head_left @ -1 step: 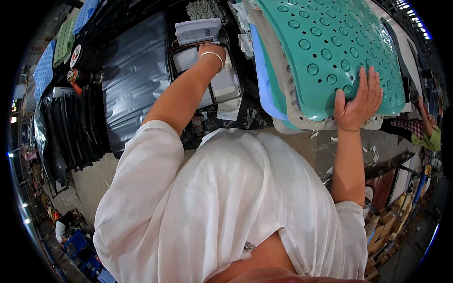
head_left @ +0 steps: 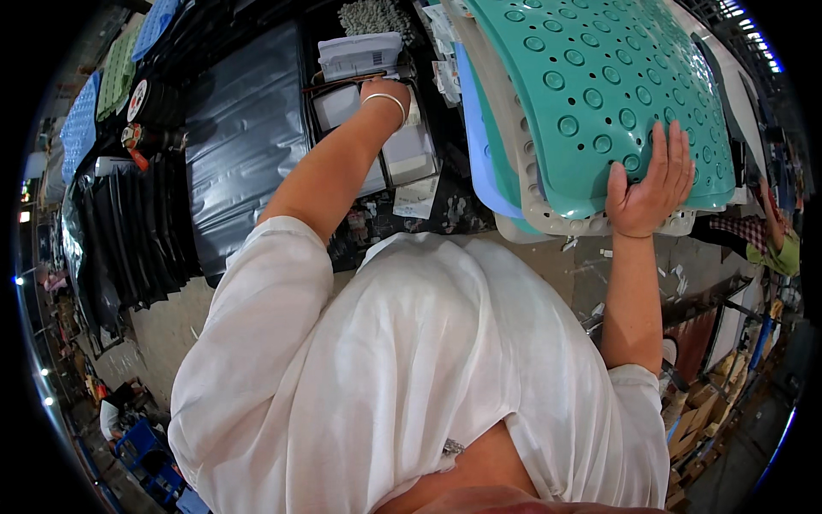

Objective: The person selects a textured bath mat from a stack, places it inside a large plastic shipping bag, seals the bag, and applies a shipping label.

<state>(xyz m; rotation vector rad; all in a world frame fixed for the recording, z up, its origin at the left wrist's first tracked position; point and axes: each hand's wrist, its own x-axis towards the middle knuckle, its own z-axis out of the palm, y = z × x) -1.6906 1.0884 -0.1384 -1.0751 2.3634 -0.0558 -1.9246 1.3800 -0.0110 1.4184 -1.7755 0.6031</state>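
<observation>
My right hand (head_left: 651,187) lies flat with fingers stretched out on the near edge of a green bath mat (head_left: 591,103). The mat is dotted with round suction cups and small holes, and it tops a stack. Under it show a grey mat (head_left: 524,146) and a blue mat (head_left: 481,163). My left hand (head_left: 387,96), a bangle at its wrist, reaches over a divided dark box of white labels (head_left: 407,150). A thin brown stick-like strip (head_left: 334,84) runs up to that hand. Its fingers are bent down out of sight.
Shiny black plastic bags (head_left: 248,137) lie flat left of the box, with more black bags (head_left: 137,231) hanging over the table's edge. A tape roll (head_left: 141,101) and tape dispenser (head_left: 141,137) sit among them. At far right is another person (head_left: 771,240); cartons (head_left: 693,420) stand lower right.
</observation>
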